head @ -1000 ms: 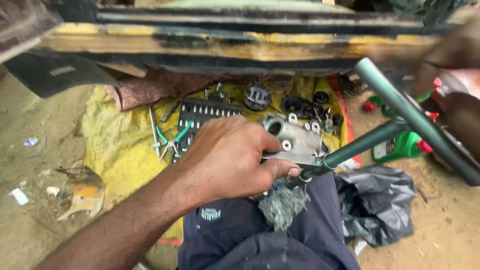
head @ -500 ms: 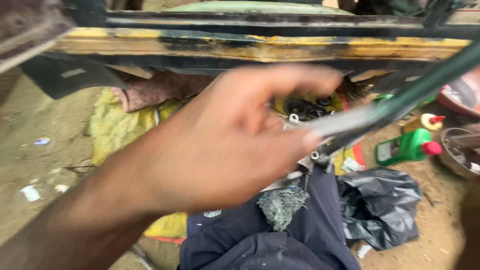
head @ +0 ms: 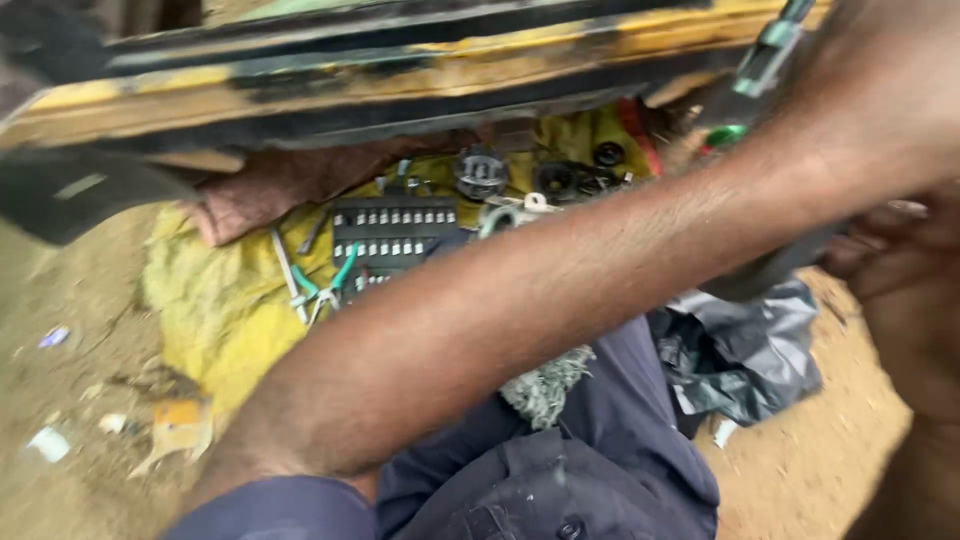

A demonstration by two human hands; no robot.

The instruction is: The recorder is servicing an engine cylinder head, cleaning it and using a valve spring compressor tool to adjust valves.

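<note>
Bare sandy ground [head: 70, 300] w/ scraps of litter at left; overhead a worn yellow-and-black metal frame [head: 330, 85], paint chipped. On the dirt a crumpled yellow cloth [head: 215, 310] carries green-handled pliers [head: 320, 285], a dark socket rack [head: 395, 225] w/ pale pegs, round black parts [head: 555, 178]. Centre: frayed grey rag [head: 545, 385] on navy fabric. Left forearm crosses diagonally; left hand [head: 880, 95] up top right, blurred, grip can't tell. Glossy black plastic bag [head: 750, 350] beside it. Right hand [head: 895, 245] at right edge, fingers curled, contents unclear. Green metal bar [head: 765, 55] just beside left hand.
</note>
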